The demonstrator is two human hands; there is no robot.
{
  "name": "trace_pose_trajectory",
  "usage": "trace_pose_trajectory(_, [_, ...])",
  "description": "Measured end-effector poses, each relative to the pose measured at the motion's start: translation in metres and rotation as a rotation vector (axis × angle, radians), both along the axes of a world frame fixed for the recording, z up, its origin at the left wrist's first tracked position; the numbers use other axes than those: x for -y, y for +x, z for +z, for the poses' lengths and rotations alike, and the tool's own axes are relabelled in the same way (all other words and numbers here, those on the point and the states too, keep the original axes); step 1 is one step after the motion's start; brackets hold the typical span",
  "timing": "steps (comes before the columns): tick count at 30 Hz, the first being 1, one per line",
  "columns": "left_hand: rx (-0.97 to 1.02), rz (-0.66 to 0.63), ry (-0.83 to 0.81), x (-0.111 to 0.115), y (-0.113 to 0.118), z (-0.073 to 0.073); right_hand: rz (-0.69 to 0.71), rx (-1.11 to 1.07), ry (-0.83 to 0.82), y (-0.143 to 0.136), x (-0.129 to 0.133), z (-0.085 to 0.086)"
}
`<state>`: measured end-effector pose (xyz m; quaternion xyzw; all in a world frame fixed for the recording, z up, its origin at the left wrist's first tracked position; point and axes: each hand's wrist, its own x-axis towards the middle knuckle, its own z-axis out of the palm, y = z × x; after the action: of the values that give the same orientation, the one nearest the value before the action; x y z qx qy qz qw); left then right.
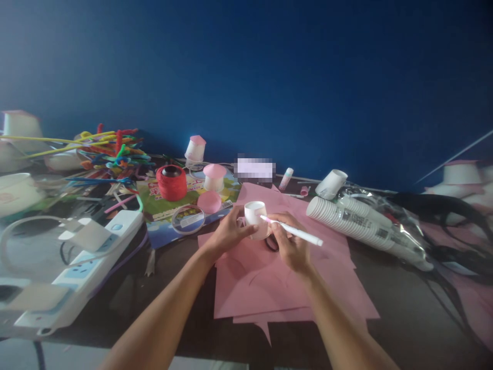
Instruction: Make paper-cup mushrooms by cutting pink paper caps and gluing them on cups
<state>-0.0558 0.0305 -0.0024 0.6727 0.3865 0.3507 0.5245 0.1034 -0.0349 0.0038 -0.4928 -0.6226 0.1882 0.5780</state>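
Note:
My left hand point(234, 228) is wrapped round a small white paper cup point(255, 209), its thumb across the front. The cup is held above pink paper sheets point(246, 288). A white marker point(298, 232) with a pink tip is gripped in my right hand point(290, 246), its tip at the cup's right side. Part of a dark ring-shaped thing point(272, 243), perhaps scissor handles, shows between the hands. Behind them stands a white cup with a pink cone top point(214, 177), near a pink disc point(209, 202) and a roll of clear tape point(188, 220).
A power strip point(96, 257) with plugs lies at left, below colourful pipe cleaners point(119, 149). Red yarn point(170, 184) sits on a printed packet point(157, 226). At right lie stacked paper cups point(354, 223) in plastic and black cables point(462, 246). A blue wall point(269, 82) rises behind.

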Motion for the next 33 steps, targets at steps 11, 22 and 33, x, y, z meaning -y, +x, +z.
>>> trace_pose_trajectory(11, [0.013, -0.013, -0.003, -0.003, 0.0, -0.006, -0.084, -0.163, -0.054, 0.008, -0.008, -0.007])
trace_pose_trajectory(22, [0.008, -0.016, 0.013, -0.003, 0.0, -0.008, -0.022, -0.109, -0.013, 0.006, -0.003, -0.003])
trace_pose_trajectory(33, [0.014, -0.017, 0.01, -0.004, 0.0, -0.01, -0.058, -0.125, -0.018, 0.009, -0.005, 0.0])
